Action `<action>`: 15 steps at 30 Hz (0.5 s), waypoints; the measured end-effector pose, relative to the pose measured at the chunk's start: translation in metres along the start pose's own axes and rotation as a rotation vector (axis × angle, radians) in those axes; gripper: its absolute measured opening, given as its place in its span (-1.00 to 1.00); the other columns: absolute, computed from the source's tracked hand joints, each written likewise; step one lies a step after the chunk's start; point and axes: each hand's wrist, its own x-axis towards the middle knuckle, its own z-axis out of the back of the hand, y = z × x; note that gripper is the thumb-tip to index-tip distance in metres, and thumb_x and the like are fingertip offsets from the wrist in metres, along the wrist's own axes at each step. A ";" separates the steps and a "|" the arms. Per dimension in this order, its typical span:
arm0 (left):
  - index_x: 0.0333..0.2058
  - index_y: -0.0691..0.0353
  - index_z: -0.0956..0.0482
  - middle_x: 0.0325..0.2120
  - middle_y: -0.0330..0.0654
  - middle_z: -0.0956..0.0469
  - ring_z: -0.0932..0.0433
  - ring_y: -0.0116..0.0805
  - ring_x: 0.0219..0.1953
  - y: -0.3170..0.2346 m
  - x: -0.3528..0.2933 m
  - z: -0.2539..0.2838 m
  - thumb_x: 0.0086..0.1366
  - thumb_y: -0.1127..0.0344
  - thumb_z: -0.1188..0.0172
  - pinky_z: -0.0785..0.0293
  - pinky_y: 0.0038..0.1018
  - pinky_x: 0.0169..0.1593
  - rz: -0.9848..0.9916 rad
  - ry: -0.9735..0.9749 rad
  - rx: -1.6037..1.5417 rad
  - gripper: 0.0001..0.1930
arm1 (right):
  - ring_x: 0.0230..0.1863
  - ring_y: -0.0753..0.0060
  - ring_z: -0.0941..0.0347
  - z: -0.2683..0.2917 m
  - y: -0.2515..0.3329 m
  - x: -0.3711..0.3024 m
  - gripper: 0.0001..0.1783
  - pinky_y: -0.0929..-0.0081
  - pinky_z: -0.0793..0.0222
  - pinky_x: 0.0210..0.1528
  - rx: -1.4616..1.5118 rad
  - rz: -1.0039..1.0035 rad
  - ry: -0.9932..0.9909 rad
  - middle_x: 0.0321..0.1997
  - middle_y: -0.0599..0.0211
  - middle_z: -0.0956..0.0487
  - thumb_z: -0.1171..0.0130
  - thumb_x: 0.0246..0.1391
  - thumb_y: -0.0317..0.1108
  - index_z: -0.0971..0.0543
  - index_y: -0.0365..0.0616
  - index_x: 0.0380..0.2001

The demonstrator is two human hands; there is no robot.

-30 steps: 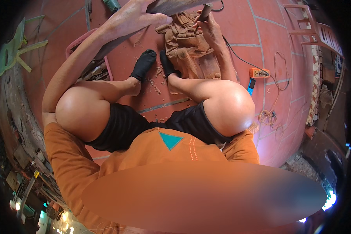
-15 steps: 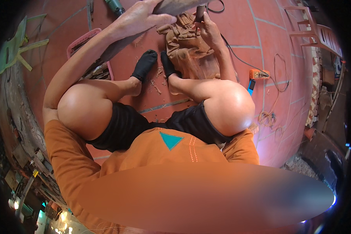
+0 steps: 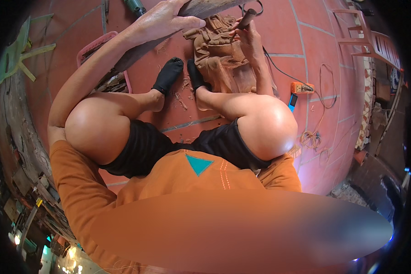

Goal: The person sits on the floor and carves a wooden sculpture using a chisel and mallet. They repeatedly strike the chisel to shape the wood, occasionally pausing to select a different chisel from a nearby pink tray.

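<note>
Two hands are engaged in the head view. The left hand (image 3: 162,19) lies against a long, rough, grey-brown wooden piece (image 3: 210,6), thumb extended; from where I stand, its closure cannot be determined. The right hand (image 3: 251,43) pinches a dark cylindrical handle (image 3: 247,18), tilted over the carved block (image 3: 223,64) on the red tiled floor (image 3: 283,36). Caution: a loose pinch could let the handle skid off the uneven relief toward the black-socked right foot (image 3: 197,75). Block: brown wood, deeply cut and knobbly at the far end, smoother nearer the person. Curled shavings (image 3: 182,101) lie nearby.
</note>
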 end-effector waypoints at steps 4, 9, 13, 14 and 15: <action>0.21 0.38 -0.40 -0.17 0.08 -0.61 -0.61 -0.25 -0.19 -0.008 0.000 0.003 0.30 0.03 -0.33 -0.53 -0.30 -0.05 0.037 0.019 -0.031 -0.33 | -0.19 0.48 -0.64 0.007 0.008 -0.001 -0.73 0.51 -0.52 -0.21 0.068 0.048 -0.069 -0.15 0.36 -0.62 -0.02 0.35 -0.59 -0.39 -0.13 0.06; 0.21 0.38 -0.39 -0.22 0.04 -0.60 -0.60 -0.28 -0.26 -0.021 -0.001 0.004 0.30 0.03 -0.34 -0.54 -0.32 -0.12 0.093 0.073 -0.045 -0.33 | -0.21 0.51 -0.62 0.002 0.006 0.005 -0.72 0.52 -0.51 -0.20 0.072 -0.031 -0.012 -0.11 0.37 -0.60 -0.02 0.36 -0.57 -0.40 -0.11 0.08; 0.20 0.38 -0.39 -0.25 -0.01 -0.59 -0.58 -0.33 -0.24 -0.019 0.000 0.004 0.31 0.06 -0.33 -0.53 -0.36 -0.12 0.123 0.080 -0.042 -0.36 | -0.20 0.50 -0.63 0.001 -0.006 0.005 -0.70 0.50 -0.52 -0.20 0.069 0.017 -0.001 -0.14 0.37 -0.61 -0.01 0.37 -0.57 -0.39 -0.11 0.11; 0.20 0.38 -0.39 -0.25 -0.03 -0.58 -0.58 -0.35 -0.24 -0.015 0.000 0.001 0.32 0.08 -0.33 -0.52 -0.38 -0.13 0.042 0.030 -0.030 -0.37 | -0.18 0.50 -0.63 0.003 -0.011 0.005 -0.69 0.51 -0.53 -0.19 0.032 -0.007 0.022 -0.12 0.38 -0.61 0.01 0.37 -0.59 -0.38 -0.11 0.13; 0.20 0.37 -0.40 -0.25 -0.05 -0.58 -0.57 -0.37 -0.23 -0.010 0.001 -0.002 0.32 0.09 -0.33 -0.52 -0.39 -0.13 -0.038 -0.022 -0.019 -0.38 | -0.15 0.49 -0.63 0.004 -0.015 0.005 -0.67 0.53 -0.54 -0.17 0.018 -0.011 0.047 -0.11 0.38 -0.60 0.02 0.37 -0.60 -0.38 -0.12 0.15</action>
